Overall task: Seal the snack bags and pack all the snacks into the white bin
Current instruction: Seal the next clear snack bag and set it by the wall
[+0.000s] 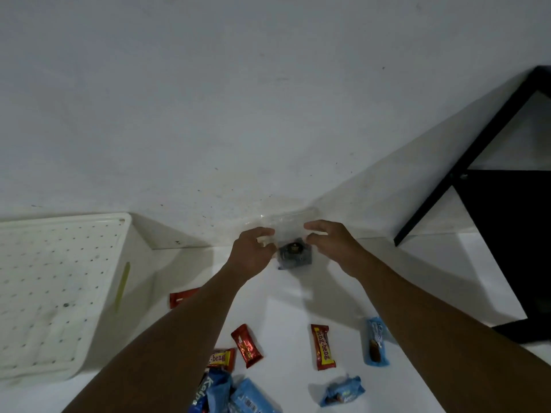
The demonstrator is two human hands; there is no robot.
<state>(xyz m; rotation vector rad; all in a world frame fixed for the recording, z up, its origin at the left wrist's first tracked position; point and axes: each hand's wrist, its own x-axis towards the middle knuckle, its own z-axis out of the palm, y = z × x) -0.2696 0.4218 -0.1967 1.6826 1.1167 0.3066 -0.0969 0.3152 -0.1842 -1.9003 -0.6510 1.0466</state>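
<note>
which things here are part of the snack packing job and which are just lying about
Job: clear bag with a dark snack, pinched by left hand and right hand; white bin; beng-beng bar, red wrapper, blue packs on the floor.
Lying about: black frame by the wall.

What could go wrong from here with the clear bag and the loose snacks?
1. The clear bag, held between the left hand and right hand, is hard to see against the wall; a partial press could leave its top gapped, letting the dark snack slip out.
2. A red bar lies half hidden under the left forearm beside the white bin, so it might be missed.
</note>
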